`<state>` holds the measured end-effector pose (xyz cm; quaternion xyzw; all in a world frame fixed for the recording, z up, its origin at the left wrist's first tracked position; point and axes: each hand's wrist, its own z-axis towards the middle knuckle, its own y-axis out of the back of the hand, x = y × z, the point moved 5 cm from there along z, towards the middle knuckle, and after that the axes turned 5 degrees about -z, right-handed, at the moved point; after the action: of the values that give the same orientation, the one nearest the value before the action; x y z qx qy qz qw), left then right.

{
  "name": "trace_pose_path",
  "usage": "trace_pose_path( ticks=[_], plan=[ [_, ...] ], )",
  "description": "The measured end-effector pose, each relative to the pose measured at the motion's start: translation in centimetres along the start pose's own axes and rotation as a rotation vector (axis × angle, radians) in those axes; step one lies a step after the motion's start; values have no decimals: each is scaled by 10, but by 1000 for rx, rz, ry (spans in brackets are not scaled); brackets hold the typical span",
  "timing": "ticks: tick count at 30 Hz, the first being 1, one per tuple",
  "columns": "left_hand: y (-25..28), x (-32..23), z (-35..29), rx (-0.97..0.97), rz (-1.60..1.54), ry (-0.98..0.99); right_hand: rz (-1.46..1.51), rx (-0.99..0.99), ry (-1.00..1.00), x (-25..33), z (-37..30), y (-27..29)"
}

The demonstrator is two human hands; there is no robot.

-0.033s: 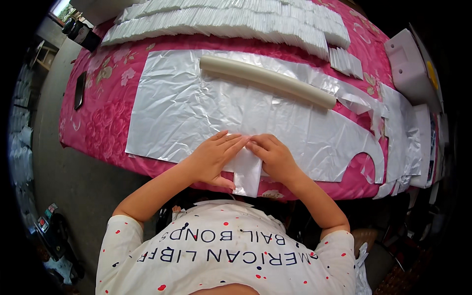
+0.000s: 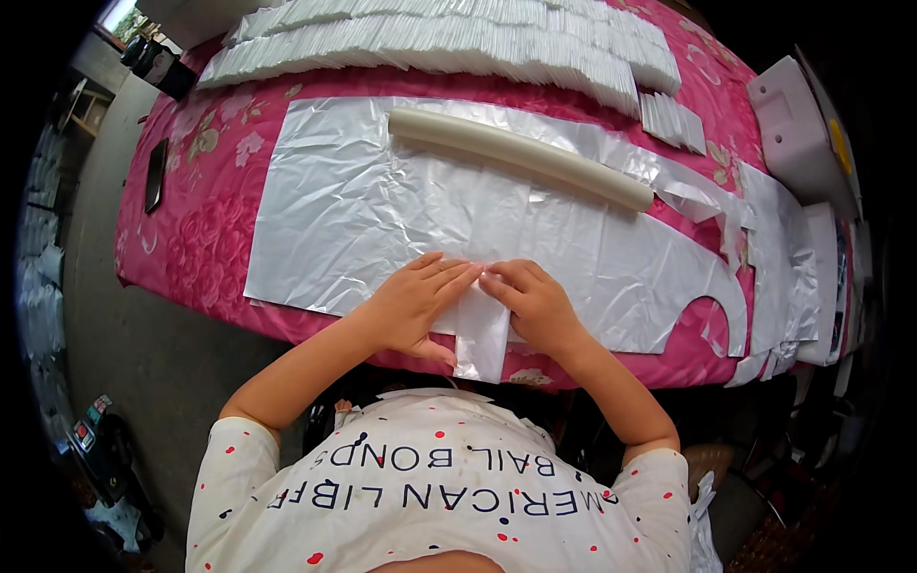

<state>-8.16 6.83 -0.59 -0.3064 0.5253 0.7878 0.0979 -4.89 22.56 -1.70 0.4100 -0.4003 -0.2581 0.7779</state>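
Note:
A narrow folded piece of white plastic film [image 2: 480,334] lies at the table's near edge, its near end reaching toward me. Flat along its left side rests my left hand [image 2: 420,301], fingers stretched out and thumb spread toward the near end. My right hand [image 2: 535,301] has its fingers bent, with thumb and fingertips pinching the far end of the folded film. The fingertips of both hands nearly meet there. Beneath them spreads a large wrinkled sheet of white plastic film [image 2: 334,210]. Beyond the hands, a long pale roller tube [image 2: 521,158] lies slantwise on this sheet.
The table has a pink flowered cloth [image 2: 215,239]. Rows of folded white pieces [image 2: 430,53] line its far side, with a smaller stack [image 2: 671,122] near their right end. A black phone [image 2: 156,177] lies left. Foam boxes [image 2: 798,129] and loose film [image 2: 778,258] are at the right.

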Motion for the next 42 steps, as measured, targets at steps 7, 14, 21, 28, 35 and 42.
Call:
trace_pose_path(
  ticks=[7,14,21,28,35,42],
  plan=[
    [0,30,7,-88,-479,316,377,13,-506,-30,9,8],
    [6,24,15,-316,-200,214,607,266,-1021,-64,25,-3],
    [-40,14,22,44,188,269,611,270,-1028,-66,22,-6],
    [-25,17,31,-84,177,255,-321,-135,-237,-26,29,21],
    [-17,28,46,-141,263,198,-22,43,-50,-55,34,18],
    [-14,18,38,-97,254,29,41,-40,-6,-51,29,14]
  ],
)
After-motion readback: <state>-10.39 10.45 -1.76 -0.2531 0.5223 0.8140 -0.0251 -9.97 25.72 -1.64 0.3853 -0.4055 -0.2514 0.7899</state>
